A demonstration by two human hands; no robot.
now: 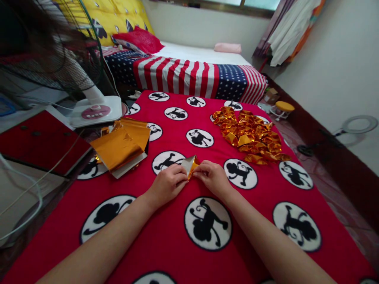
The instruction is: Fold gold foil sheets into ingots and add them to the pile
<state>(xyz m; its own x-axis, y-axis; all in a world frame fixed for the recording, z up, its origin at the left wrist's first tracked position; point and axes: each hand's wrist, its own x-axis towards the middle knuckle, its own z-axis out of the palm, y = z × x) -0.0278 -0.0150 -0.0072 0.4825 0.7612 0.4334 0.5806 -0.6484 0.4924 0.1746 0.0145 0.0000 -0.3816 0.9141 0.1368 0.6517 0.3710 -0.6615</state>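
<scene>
Grip: narrow, your left hand [167, 183] and right hand [211, 177] pinching one folded gold foil piece [189, 165] between them, over a red monkey-print blanket [174, 145]. Risks: hard pinching could tear the foil; a brushing forearm could scatter the folded foil pile [250, 136] or foil sheet stack [120, 144].

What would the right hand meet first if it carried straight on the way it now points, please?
The right hand would meet the folded gold foil piece, already at its fingertips, and then probably the left hand, though depth is unclear.

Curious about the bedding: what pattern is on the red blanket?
The red blanket shows black monkey silhouettes in white circles, best in the head view.
</scene>
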